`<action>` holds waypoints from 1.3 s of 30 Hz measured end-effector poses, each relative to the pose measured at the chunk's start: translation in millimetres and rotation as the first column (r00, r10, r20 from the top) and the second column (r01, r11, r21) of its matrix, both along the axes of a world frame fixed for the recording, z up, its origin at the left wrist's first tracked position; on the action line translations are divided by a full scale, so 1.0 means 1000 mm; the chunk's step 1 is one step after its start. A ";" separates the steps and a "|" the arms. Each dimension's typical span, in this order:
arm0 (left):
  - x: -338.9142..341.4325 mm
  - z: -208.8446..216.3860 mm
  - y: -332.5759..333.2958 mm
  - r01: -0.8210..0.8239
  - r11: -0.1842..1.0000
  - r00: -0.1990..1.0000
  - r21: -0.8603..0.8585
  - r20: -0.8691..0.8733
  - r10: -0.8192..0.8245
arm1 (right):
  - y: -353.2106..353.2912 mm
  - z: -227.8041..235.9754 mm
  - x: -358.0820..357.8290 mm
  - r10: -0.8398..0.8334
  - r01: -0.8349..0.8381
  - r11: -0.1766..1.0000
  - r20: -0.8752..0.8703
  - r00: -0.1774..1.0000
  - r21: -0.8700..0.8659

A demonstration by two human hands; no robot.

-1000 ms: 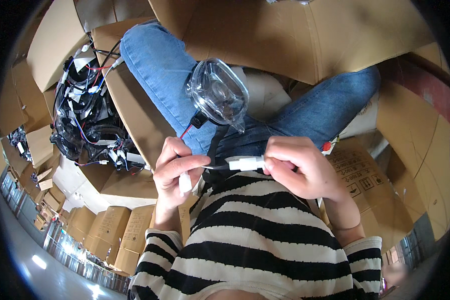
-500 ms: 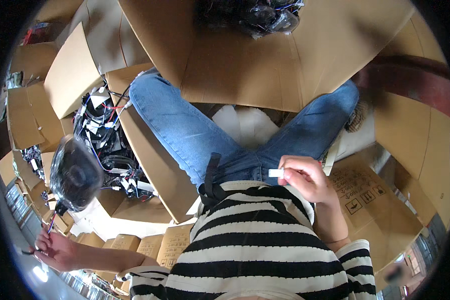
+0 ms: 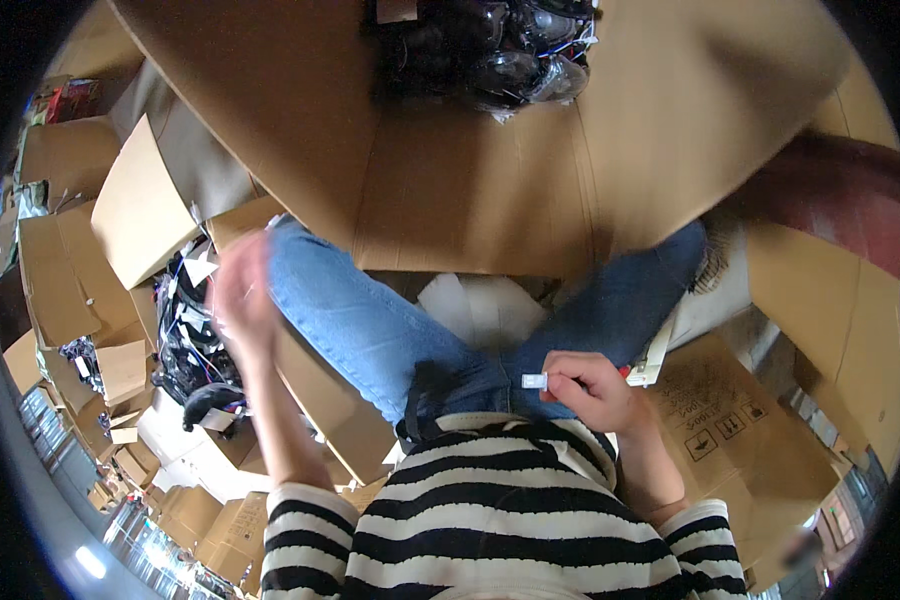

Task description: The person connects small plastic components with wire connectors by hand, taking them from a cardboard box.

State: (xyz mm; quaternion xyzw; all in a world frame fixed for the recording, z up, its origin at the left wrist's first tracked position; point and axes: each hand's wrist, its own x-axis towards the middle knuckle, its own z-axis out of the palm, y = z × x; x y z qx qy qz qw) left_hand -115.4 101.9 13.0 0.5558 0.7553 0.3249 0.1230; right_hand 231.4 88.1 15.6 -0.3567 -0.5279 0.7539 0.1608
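Observation:
Raised over the left carton, my left hand [image 3: 242, 290] is smeared by motion, so its fingers cannot be made out. Beneath and beside it lie tangled black cable bundles [image 3: 185, 335] with white tags and thin coloured wires. A curved black piece [image 3: 213, 403] rests at the near end of that heap. In front of my waist, my right hand [image 3: 590, 388] is closed, pinching a small white rectangular piece [image 3: 534, 381] between thumb and fingers.
Ahead of my knees stands a large open carton [image 3: 470, 235] with black, plastic-wrapped parts [image 3: 505, 55] inside. The left carton's raised flap [image 3: 140, 205] stands beyond the cables. A printed brown carton [image 3: 735, 425] sits at my right, and further cartons [image 3: 70, 270] are stacked at far left.
My left hand has swung from the lower left up over the left carton. The black plastic-wrapped part dangling by its wires is no longer seen there. My right hand keeps the white piece.

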 end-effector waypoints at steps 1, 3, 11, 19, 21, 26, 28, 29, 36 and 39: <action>0.023 -0.015 0.034 0.030 0.995 0.993 -0.096 0.114 -0.019 | 0.005 -0.003 -0.001 0.005 -0.005 1.000 0.006 1.000 0.006; 0.052 -0.055 0.099 0.056 0.973 0.995 -0.224 0.087 -0.038 | 0.015 -0.005 0.000 -0.025 0.025 0.999 0.019 1.000 -0.033; 0.015 -0.268 0.241 -0.071 0.756 0.996 -0.650 -0.005 0.089 | 0.048 -0.024 0.005 -0.115 0.117 0.972 0.019 0.993 -0.206; -0.009 -0.365 0.273 -0.345 0.664 0.937 -0.663 -0.289 0.199 | 0.067 -0.040 0.004 -0.149 0.190 0.898 0.134 0.980 -0.396; -0.015 -0.392 0.272 -0.381 0.692 0.903 -0.614 -0.408 0.136 | 0.069 -0.045 0.003 -0.141 0.190 0.894 0.148 0.979 -0.406; 0.037 -0.342 0.291 -0.509 0.568 0.860 -0.647 -0.357 0.364 | 0.075 -0.050 0.002 -0.118 0.185 0.915 0.202 0.972 -0.359; 0.025 -0.350 0.291 -0.598 0.561 0.801 -0.572 -0.430 0.416 | 0.077 -0.048 -0.001 -0.118 0.161 0.938 0.154 0.981 -0.307; 0.019 -0.357 0.289 -0.670 0.552 0.741 -0.497 -0.491 0.458 | 0.077 -0.047 -0.002 -0.113 0.155 0.939 0.148 0.982 -0.307; -0.011 -0.402 0.252 -0.405 0.841 0.883 -0.357 -0.390 0.260 | 0.076 -0.047 -0.002 -0.128 0.190 0.929 0.206 0.970 -0.318; -0.009 -0.391 0.242 -0.264 0.935 0.913 -0.236 -0.373 0.164 | 0.077 -0.049 0.000 -0.129 0.182 0.934 0.186 0.974 -0.307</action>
